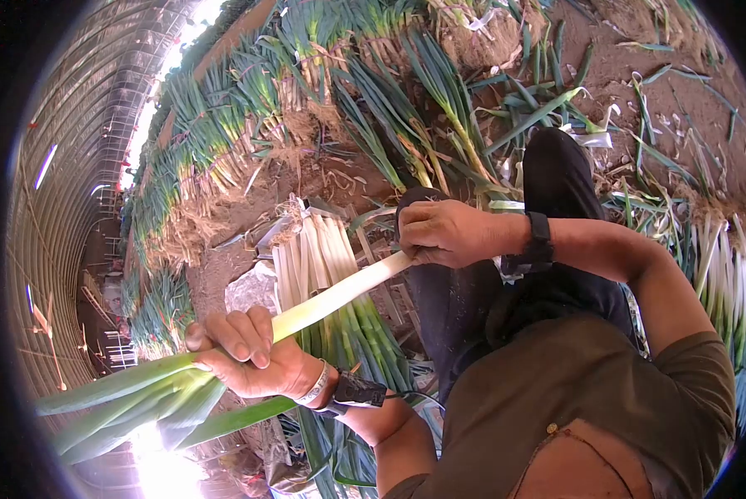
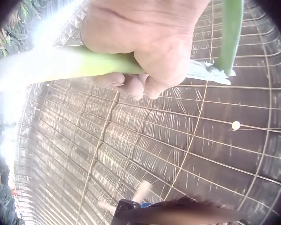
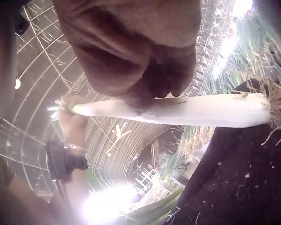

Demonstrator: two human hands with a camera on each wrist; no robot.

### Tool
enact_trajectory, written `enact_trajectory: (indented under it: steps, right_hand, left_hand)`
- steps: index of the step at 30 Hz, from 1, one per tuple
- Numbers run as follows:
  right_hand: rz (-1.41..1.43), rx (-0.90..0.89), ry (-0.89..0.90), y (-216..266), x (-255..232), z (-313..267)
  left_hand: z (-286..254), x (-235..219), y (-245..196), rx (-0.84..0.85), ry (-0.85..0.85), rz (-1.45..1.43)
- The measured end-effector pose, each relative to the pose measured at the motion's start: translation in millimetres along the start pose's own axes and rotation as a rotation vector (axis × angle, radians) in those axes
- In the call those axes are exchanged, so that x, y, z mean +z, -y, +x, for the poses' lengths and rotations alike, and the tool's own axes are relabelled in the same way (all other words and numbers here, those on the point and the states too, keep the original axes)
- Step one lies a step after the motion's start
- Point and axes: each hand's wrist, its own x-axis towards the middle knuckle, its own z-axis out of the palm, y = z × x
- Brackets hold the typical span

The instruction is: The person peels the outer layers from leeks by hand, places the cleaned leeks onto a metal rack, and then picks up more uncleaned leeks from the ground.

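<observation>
One long leek [image 1: 339,295] lies across the front of the body, its white stalk toward the right hand and its green leaves fanning out at the lower left. The left hand [image 1: 252,353] grips it where white turns to green; in the left wrist view the fingers of the left hand [image 2: 140,47] curl round the pale green stalk [image 2: 70,63]. The right hand [image 1: 452,233] pinches the white part near the root end. In the right wrist view the right hand [image 3: 136,56] covers part of the white stalk [image 3: 220,110], with stringy roots [image 3: 278,110] beyond it at the right.
Peeled leeks [image 1: 327,258] lie in a pile beneath the held one. Bundled leeks with roots [image 1: 223,158] stand in rows at the upper left. More peeled leeks [image 1: 726,266] lie at the right. Loose leaves [image 1: 547,108] litter the soil beyond the knees [image 1: 560,166].
</observation>
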Motion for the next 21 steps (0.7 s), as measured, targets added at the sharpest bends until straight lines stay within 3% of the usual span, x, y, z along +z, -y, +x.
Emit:
enact_trajectory:
  steps: [8, 13, 20, 21]
  right_hand:
    - [-0.08, 0.008, 0.015, 1, -10, -3]
    - [0.059, 0.085, -0.062, -2, -11, -3]
    - [-0.015, -0.05, -0.023, 14, -1, 9]
    - [0.011, 0.002, -0.013, 15, -2, 9]
  left_hand:
    - [-1, 0, -1, 0.026, -0.003, 0.012]
    - [-2, -4, 0, 0.014, -0.008, -0.004]
    - [-4, 4, 3, 0.0, -0.078, 0.055]
    - [-4, 2, 3, -0.003, -0.079, 0.055]
